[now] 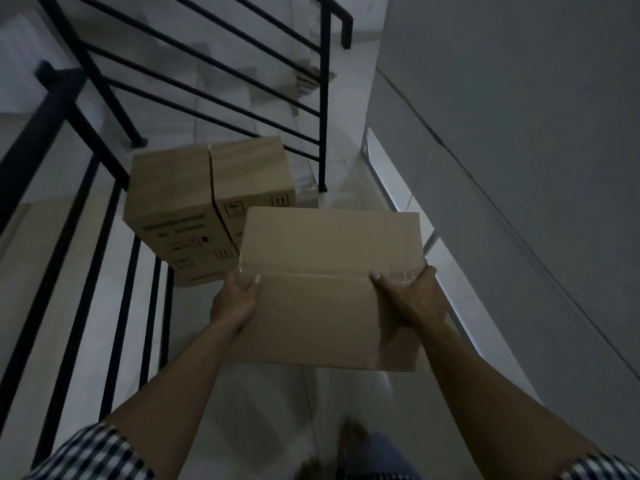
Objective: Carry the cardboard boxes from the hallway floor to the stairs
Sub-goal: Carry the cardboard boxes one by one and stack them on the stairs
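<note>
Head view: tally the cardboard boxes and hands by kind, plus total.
plain cardboard box, gripped at both ends: 1
printed cardboard box, on the floor by the black railing: 1
hands, left hand and right hand: 2
Total: 4
The brownish scrap beyond the railing is too blurred to count.

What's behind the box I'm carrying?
A printed box stands by the black railing, with stairs beyond. The carried box, held by the left hand and right hand, covers the printed box's near corner.
</note>
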Available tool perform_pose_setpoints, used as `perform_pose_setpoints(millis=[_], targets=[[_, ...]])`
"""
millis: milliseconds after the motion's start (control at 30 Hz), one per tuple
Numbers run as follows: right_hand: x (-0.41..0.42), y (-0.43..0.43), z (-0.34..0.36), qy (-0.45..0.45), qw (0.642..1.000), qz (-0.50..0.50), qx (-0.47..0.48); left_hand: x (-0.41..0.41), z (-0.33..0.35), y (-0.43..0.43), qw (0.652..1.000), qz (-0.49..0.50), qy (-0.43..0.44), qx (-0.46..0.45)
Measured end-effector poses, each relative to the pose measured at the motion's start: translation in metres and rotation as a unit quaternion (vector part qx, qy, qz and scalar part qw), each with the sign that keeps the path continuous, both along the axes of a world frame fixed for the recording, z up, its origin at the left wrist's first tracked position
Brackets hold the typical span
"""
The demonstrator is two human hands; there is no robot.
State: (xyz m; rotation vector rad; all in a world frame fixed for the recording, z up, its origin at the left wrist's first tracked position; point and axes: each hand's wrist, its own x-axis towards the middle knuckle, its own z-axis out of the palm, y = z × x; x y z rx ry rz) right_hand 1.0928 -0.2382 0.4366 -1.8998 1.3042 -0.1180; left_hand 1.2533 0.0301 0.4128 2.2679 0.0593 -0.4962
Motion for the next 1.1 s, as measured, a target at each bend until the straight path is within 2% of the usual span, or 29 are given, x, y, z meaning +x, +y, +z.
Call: perform_pose_setpoints(millis=[233,467,633,767,900,1100], targets=[[0.158,-0.066,-0.01,0.006,0.999,0.049,-0.001,0.136,-0.024,-0.052,0.997,0.063,0.035,-0.015],[0.315,-0.129,0.005,0.041,0.993,0.113,0.004,0.254,0.01,-0.11,0.993,0.109,0.024,-0.036],[0.415,-0.17,0.039,0.114,0.978,0.174,-0.021,0.336,0.053,-0.134,0.997,0.078,0.0,0.012],[0.473,-0.195,0.068,0.187,0.956,0.221,-0.042,0.371,0.088,-0.144,0.998,0.062,-0.01,0.032],[0.515,-0.206,0.094,0.167,0.958,0.227,-0.05,0.4,0.114,-0.148,0.998,0.06,-0.009,0.005],[0.589,-0.214,0.118,0.113,0.961,0.248,-0.056,0.465,0.121,-0.145,0.994,0.096,-0.04,0.044]])
